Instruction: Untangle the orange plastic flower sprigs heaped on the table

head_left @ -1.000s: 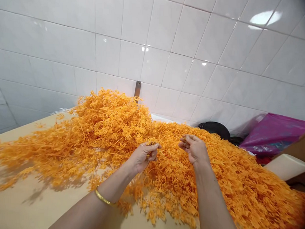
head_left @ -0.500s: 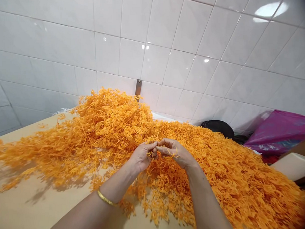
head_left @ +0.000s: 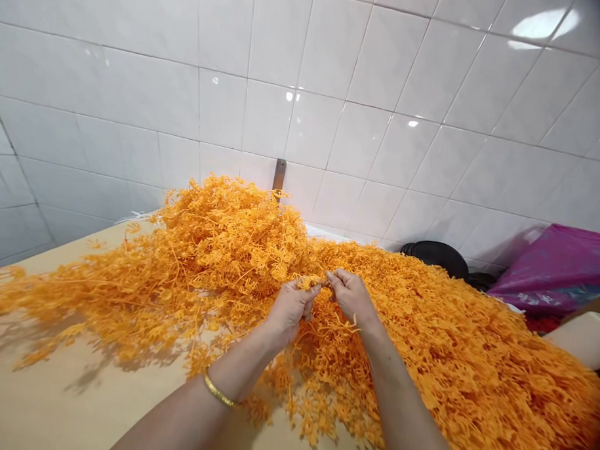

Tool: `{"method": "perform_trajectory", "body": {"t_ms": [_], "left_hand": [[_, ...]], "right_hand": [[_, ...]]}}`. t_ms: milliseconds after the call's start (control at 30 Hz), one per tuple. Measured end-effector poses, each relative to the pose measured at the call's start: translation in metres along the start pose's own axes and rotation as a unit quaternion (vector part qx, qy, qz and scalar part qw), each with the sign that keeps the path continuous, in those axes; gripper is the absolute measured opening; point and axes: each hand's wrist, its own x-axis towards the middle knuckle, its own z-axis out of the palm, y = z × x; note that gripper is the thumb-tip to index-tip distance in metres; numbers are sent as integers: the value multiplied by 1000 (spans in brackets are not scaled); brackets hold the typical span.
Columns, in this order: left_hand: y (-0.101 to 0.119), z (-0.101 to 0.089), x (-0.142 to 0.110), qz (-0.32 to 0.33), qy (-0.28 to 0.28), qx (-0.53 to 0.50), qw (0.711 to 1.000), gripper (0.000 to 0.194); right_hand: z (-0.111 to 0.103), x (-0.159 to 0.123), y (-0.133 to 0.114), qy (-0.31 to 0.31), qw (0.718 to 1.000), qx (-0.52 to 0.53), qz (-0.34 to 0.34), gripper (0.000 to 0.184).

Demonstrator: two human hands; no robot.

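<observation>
A big heap of orange plastic sprigs [head_left: 220, 261] covers the tan table [head_left: 52, 400]. Above its middle, my left hand [head_left: 292, 310], with a gold bangle on the wrist, is closed round a small bunch of orange plastic pieces [head_left: 310, 282]. My right hand [head_left: 349, 295] meets it fingertip to fingertip and pinches the same bunch. An orange sprig [head_left: 343, 322] hangs below my right palm. Both forearms reach in from the lower edge.
A white tiled wall [head_left: 334, 88] stands right behind the heap, with a small metal bracket [head_left: 279, 175] on it. A black round object [head_left: 434, 254], a purple plastic bag [head_left: 559, 267] and a cream container edge [head_left: 579, 336] sit at the right.
One second ago my hands were apart, each closed over the heap. My right hand has moved left to meet the left, and both now pinch one bunch.
</observation>
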Motion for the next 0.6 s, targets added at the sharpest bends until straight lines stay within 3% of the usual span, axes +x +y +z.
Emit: {"method": "perform_trajectory", "body": {"t_ms": [167,433,600], "left_hand": [[-4,2,1,34,26,-5,999,27],[-5,0,0,52,15,2,999,31],[4,8,-9,64,-40,45,996,34]], "right_hand": [[5,1,-3,85,987,-132,-40,33],[12,3,-3,117,985,-129,-10,32],[-28,6,15,195,972,-130,25,30]]}}
